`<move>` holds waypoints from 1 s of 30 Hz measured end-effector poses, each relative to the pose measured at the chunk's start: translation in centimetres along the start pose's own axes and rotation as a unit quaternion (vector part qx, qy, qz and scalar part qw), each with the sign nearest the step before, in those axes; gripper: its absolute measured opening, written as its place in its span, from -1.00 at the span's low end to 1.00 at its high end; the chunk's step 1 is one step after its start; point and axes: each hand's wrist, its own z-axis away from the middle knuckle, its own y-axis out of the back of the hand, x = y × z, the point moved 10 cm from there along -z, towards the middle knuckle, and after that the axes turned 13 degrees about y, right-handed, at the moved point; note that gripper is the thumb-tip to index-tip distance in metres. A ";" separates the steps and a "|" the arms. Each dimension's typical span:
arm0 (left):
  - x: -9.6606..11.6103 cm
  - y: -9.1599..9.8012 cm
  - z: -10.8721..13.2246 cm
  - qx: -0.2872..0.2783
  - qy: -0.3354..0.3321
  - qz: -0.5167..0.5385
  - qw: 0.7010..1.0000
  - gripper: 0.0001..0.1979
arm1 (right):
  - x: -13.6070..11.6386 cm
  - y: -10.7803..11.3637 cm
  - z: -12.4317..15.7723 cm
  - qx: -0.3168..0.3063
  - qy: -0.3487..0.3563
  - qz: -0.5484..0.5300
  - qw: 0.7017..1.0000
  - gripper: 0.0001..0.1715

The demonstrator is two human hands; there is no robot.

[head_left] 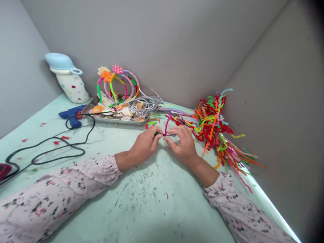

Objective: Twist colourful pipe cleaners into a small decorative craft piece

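Observation:
My left hand pinches the green-wrapped part of a thin headband, most of it hidden by the fingers. A magenta pipe cleaner is bent around the band between my hands, with its free end sticking upward. My right hand is closed by thumb and fingers on the bare grey stretch of the same headband, just right of the magenta turns. Both hands are close together above the table. Short red and green pipe cleaner pieces lie just beyond my left hand.
A metal tray holds scraps, grey headbands and finished flower headbands. Left of it are a blue glue gun with a black cord and a white bottle. A large pipe cleaner bundle lies at right.

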 end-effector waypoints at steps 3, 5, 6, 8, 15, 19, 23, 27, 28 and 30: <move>-0.1 -0.2 0.0 -0.010 0.007 0.000 1.000 -0.88 | -0.1 -0.2 0.0 -0.008 0.013 0.016 1.000 -0.86; -0.2 -0.3 0.0 -0.013 0.010 -0.002 1.000 -0.88 | -0.1 -0.2 0.0 -0.010 0.015 0.020 1.000 -0.88; -0.2 -0.3 0.0 -0.012 0.010 -0.002 1.000 -0.88 | -0.1 -0.2 0.0 -0.010 0.016 0.021 1.000 -0.88; -0.2 -0.2 0.0 -0.010 0.005 0.000 1.000 -0.88 | -0.1 -0.2 0.1 -0.011 0.013 0.018 1.000 -0.89; -0.1 -0.2 0.0 -0.002 -0.005 -0.010 1.000 -0.88 | 0.8 -0.9 0.5 -0.044 -0.036 -0.013 0.998 -0.90; 0.1 0.0 0.1 0.004 -0.012 -0.018 1.000 -0.89 | 0.9 -1.0 0.5 -0.041 -0.047 -0.028 0.998 -0.90; 0.2 0.0 0.1 0.003 -0.011 -0.022 1.000 -0.88 | 0.9 -0.7 0.4 -0.031 -0.053 -0.025 0.998 -0.90; 0.2 0.0 0.1 0.004 -0.014 -0.024 1.000 -0.89 | 0.8 -0.7 0.3 -0.024 -0.056 -0.033 0.998 -0.90; 0.2 -0.1 0.1 0.005 -0.014 -0.024 1.000 -0.89 | 0.9 -0.7 0.3 -0.025 -0.059 -0.041 0.997 -0.91; 0.1 -0.1 0.2 0.004 -0.014 -0.029 0.999 -0.89 | 1.1 -1.1 0.5 -0.036 -0.075 -0.066 0.994 -0.92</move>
